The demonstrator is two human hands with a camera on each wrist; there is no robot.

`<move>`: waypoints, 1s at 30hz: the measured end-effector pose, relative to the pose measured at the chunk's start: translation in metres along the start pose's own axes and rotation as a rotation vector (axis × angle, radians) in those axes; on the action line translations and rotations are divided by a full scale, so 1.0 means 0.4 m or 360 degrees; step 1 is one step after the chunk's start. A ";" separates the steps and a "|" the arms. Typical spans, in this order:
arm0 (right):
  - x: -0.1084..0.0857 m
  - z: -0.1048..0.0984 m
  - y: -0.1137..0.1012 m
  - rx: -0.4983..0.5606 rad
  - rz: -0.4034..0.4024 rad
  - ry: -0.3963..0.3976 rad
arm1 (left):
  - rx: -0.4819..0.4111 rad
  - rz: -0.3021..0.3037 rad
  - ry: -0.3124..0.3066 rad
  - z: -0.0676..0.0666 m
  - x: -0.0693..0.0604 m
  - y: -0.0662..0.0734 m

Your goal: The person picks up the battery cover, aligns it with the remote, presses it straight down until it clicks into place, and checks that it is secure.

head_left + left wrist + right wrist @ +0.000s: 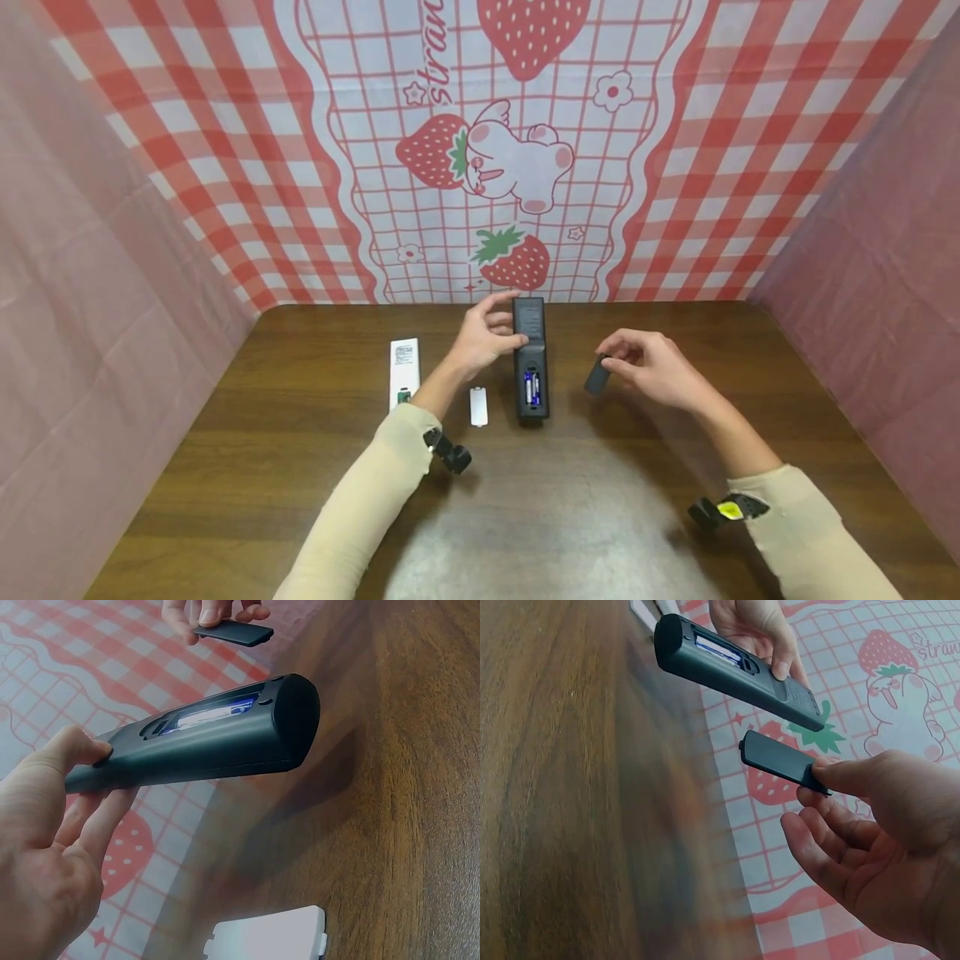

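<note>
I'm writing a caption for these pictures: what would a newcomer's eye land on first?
Probably the black remote at centre in the left hand, its batteries exposed. Next, the dark cover pinched in the right hand, apart from the remote. Behind them hangs a red-and-white strawberry cloth.

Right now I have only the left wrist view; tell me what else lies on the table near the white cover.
Observer: A white remote, left of the white cover and partly hidden by the left arm.
Operator: Describe its visible face.
Observer: It has printed text toward its far end.
Operator: Now check the dark remote beyond the left hand.
Observer: Faint printing shows on that end too.
</note>
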State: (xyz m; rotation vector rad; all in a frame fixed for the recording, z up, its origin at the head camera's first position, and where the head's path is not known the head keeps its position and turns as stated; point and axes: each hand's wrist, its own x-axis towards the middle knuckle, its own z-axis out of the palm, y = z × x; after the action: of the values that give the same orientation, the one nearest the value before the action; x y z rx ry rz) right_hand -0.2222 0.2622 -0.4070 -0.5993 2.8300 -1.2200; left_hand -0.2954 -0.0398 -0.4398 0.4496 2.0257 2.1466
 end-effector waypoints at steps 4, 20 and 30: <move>0.004 0.005 -0.003 -0.0020 -0.0017 0.0026 | -0.0001 0.0004 -0.0004 -0.001 -0.001 0.004; 0.014 0.020 -0.028 0.0083 -0.0048 0.0036 | 0.0012 0.0009 0.0013 0.000 -0.004 0.019; 0.021 0.032 -0.035 0.0099 -0.0098 0.0031 | 0.0012 0.0016 0.0033 0.005 -0.002 0.014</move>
State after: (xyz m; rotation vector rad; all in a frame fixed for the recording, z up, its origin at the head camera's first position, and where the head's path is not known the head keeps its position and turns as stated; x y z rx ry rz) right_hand -0.2232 0.2417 -0.4047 -0.6806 2.7968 -1.3253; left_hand -0.2936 -0.0385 -0.4340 0.4418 2.0474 2.1589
